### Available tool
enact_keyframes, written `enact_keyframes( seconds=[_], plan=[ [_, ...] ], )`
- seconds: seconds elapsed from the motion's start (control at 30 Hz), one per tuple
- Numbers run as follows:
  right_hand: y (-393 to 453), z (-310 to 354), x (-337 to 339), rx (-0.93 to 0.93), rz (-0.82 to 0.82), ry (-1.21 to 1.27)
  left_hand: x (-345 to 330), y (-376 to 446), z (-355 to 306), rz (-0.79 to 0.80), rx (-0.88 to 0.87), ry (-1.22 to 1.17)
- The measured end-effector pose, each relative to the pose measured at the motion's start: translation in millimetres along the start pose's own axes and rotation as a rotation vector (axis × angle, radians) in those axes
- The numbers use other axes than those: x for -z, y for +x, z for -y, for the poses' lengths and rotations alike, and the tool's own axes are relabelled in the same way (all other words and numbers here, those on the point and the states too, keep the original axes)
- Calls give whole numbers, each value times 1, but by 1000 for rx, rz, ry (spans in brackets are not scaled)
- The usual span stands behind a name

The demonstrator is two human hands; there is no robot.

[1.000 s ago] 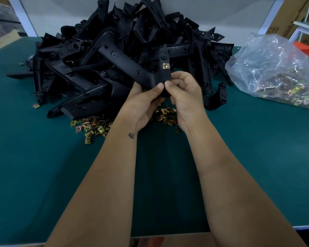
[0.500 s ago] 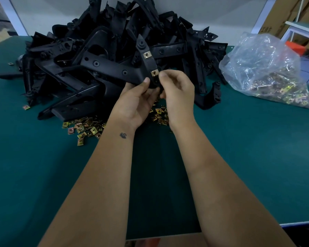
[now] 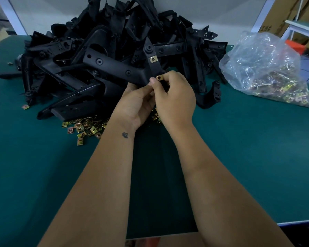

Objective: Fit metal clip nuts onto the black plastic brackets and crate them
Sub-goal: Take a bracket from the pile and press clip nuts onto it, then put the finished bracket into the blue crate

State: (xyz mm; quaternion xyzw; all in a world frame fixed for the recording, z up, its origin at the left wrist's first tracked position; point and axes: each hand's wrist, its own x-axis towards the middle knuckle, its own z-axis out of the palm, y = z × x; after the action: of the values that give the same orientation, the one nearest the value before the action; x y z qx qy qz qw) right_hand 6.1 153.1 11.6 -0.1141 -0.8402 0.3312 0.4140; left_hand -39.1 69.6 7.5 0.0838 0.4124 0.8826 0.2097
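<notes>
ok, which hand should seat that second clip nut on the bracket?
Right. The right hand already pinches the clip nut at the bracket edge; the left hand grips the bracket from below, steadying it.

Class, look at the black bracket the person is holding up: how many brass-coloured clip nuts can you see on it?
2. One clip nut sits higher up on the held bracket; a second clip nut is lower, pinched by the right hand. The left hand grips the bracket; others may be hidden behind fingers.
</notes>
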Motion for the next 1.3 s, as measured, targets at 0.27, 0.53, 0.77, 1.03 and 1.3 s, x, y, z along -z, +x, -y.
enact_keyframes(
  seconds=[0.27, 0.53, 0.77, 1.03, 1.3],
  plan=[
    [1, 2, 2, -84, 13, 117, 0, 2, 1, -10, -28, 45],
    [-1, 2, 12, -334, 96, 400, -15, 1, 5, -177, -104, 74],
    [-5, -9, 48, -637, -195, 800, -53, -13, 27, -301, -116, 47],
    [-18, -32, 118, -829, -367, 1040, -142, -44, 91, -206, 23, 97],
    [-78, -93, 254, -696, -801, 951, -242, -133, 183, 207, 95, 321]
  ],
)
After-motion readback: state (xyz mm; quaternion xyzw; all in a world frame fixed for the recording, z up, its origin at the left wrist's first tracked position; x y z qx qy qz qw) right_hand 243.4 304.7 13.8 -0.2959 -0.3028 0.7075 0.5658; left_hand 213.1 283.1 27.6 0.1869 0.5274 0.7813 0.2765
